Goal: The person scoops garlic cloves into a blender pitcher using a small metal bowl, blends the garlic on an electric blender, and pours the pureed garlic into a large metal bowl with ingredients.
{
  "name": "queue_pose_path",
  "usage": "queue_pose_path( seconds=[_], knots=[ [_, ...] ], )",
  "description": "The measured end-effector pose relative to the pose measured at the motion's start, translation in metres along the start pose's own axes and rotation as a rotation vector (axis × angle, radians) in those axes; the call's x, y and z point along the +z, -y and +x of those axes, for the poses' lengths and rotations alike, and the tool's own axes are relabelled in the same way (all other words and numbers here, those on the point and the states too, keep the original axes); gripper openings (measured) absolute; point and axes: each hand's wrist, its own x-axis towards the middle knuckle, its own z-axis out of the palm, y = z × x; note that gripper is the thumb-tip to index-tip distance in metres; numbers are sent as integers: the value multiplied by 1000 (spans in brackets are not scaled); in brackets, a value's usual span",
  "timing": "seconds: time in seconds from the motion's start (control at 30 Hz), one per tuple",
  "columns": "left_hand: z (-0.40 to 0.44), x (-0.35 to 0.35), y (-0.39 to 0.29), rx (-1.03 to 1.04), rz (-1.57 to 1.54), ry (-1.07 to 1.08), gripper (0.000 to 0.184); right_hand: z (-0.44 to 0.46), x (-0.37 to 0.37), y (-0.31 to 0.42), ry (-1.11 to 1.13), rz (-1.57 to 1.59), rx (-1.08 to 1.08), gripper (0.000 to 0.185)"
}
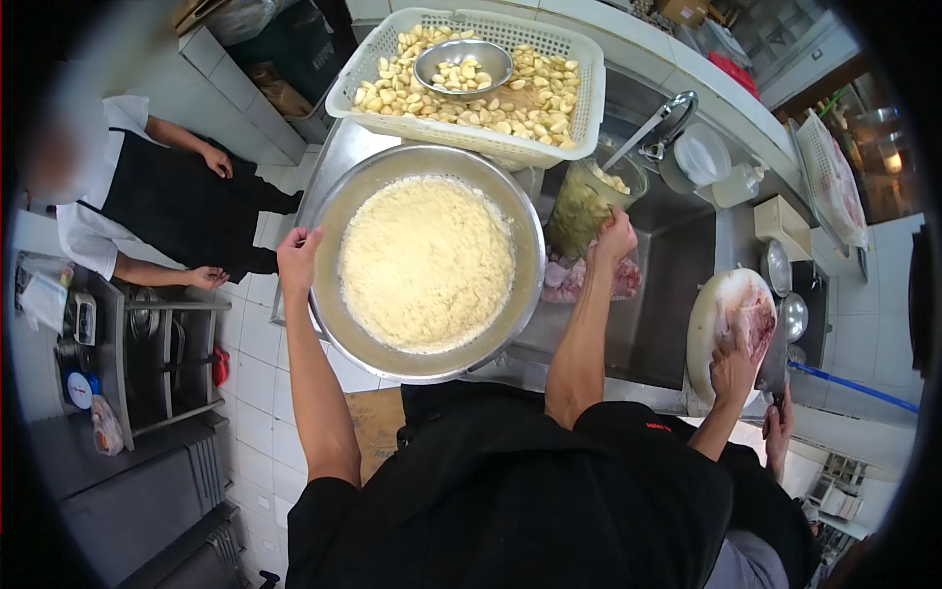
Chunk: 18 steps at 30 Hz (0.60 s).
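In the head view, a large steel bowl (329, 211) holds a pale yellow, finely chopped mass (427, 265) that looks like minced garlic. At the bowl's left rim is my left hand (298, 257), its fingers bent onto the edge. My right hand (615, 239) grips the near side of a clear jug (571, 211), which stands tilted in the sink with peeled garlic cloves and liquid inside. A faucet (643, 133) reaches down to the jug's mouth. Raw meat (579, 280) lies beside the jug's base, partly hidden by my right forearm.
Behind the bowl, a white plastic basket (339, 98) holds many garlic cloves and a small steel bowl (422, 69). At right, a co-worker's hand (734, 371) presses meat on a round cutting board (702, 334), with a cleaver (775, 363) alongside. Another person (162, 196) stands at left.
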Motion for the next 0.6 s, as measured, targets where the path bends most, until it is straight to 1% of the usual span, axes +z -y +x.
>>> queue_pose_path(
  seconds=[0.03, 0.27, 0.47, 0.6],
  knots=[
    [0, 0, 0, 0, -2, -7, 30, 0, 0, 0, 5, 11, 30, 26],
    [-2, 1, -3, 7, 12, -11, 28, 0, 3, 4, -13, 0, 4, 27],
    [-2, -1, -6, -5, 36, -6, 30, 17, 5, 2, -2, 4, -93, 26],
    [-5, 0, -11, 10, 41, -16, 31, 18, 10, 19, 7, 25, -127, 29]
  ],
)
